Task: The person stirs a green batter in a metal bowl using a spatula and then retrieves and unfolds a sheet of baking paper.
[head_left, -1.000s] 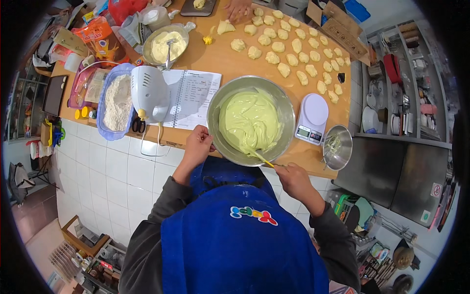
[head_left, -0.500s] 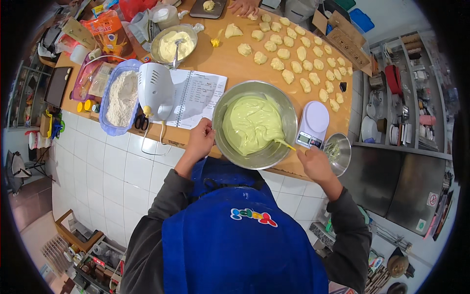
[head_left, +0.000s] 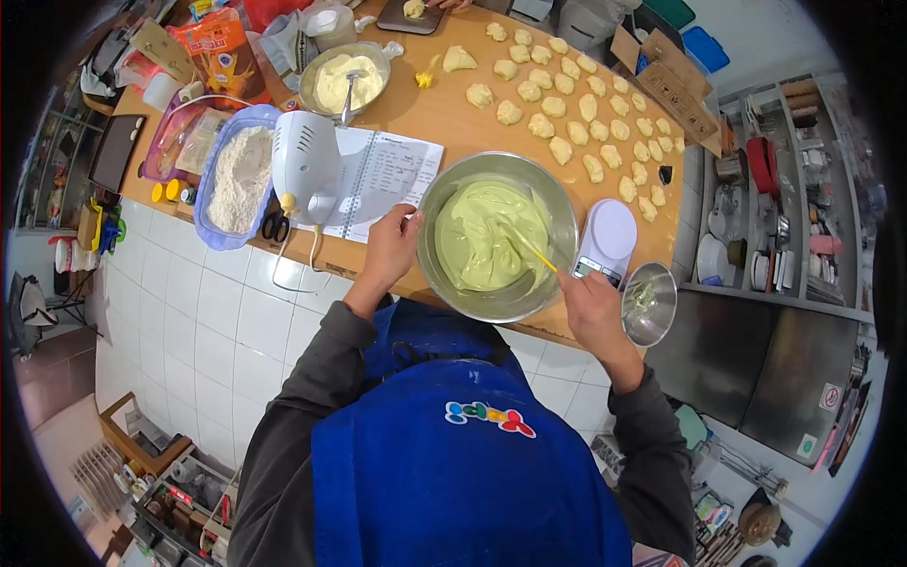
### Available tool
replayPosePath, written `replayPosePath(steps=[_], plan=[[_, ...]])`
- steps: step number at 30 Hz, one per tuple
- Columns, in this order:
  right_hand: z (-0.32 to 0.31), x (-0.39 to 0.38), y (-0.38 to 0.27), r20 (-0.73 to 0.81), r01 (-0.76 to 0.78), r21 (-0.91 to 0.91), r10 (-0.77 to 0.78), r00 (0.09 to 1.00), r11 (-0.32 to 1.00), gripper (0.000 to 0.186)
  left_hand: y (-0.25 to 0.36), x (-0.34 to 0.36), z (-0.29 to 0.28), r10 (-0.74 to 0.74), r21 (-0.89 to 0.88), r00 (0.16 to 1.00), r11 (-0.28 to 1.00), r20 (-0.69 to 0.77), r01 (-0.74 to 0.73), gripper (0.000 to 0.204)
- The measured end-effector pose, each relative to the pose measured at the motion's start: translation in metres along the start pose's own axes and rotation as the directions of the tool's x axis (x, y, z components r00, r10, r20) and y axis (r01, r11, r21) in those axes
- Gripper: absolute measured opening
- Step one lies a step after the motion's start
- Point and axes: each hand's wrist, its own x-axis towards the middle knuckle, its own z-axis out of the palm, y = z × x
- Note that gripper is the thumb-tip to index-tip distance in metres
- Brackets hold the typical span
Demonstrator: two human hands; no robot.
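Observation:
A large steel bowl (head_left: 436,215) of pale green creamy batter (head_left: 482,236) sits at the table's front edge. My left hand (head_left: 389,248) grips its left rim with closed fingers. My right hand (head_left: 590,312) is closed on a thin yellow-handled spatula (head_left: 540,256), whose head is sunk in the batter. Beside the bowl on the right are a white digital scale (head_left: 609,227) and a small steel bowl (head_left: 652,304). To the left are an open notebook (head_left: 378,189), a white hand mixer (head_left: 302,151) and a blue tub of flour (head_left: 236,180).
Several dough pieces (head_left: 567,123) cover the back right of the tabletop (head_left: 453,113). A co-worker's hand (head_left: 452,5) touches a dark tray (head_left: 397,21) at the far edge. Bags (head_left: 213,57) and a bowl of cream (head_left: 342,80) crowd the back left. Shelving (head_left: 775,189) stands right.
My right hand has shifted right and up, and the spatula's head has moved from the batter's front edge toward its middle. My left hand, still at the rim, has risen slightly with the shifting view.

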Motion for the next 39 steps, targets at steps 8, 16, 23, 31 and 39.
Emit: replayPosePath(steps=[8, 16, 23, 31, 39], plan=[[0.027, -0.019, -0.012, -0.041, -0.118, 0.053, 0.121, 0.992, 0.992, 0.032, -0.014, -0.059, 0.006, -0.191, -0.059, 0.935, 0.974, 0.299, 0.218, 0.023], [0.051, -0.027, -0.03, -0.031, -0.329, 0.035, 0.33, 0.943, 0.944, 0.025, -0.009, -0.06, 0.004, -0.296, -0.262, 0.827, 0.851, 0.478, 0.456, 0.019], [0.059, -0.035, -0.032, 0.109, -0.542, -0.038, 0.543, 0.833, 0.839, 0.023, -0.014, -0.047, 0.005, -0.259, -0.311, 0.928, 0.888, 0.269, 0.338, 0.018], [0.059, -0.034, -0.048, 0.002, -0.6, 0.05, 0.6, 0.8, 0.799, 0.019, -0.018, -0.065, 0.006, -0.247, -0.223, 0.823, 0.887, 0.511, 0.405, 0.02], [0.036, -0.041, -0.057, -0.052, -0.363, 0.025, 0.364, 0.93, 0.931, 0.019, -0.005, -0.063, 0.0, -0.286, -0.235, 0.776, 0.844, 0.561, 0.481, 0.018]])
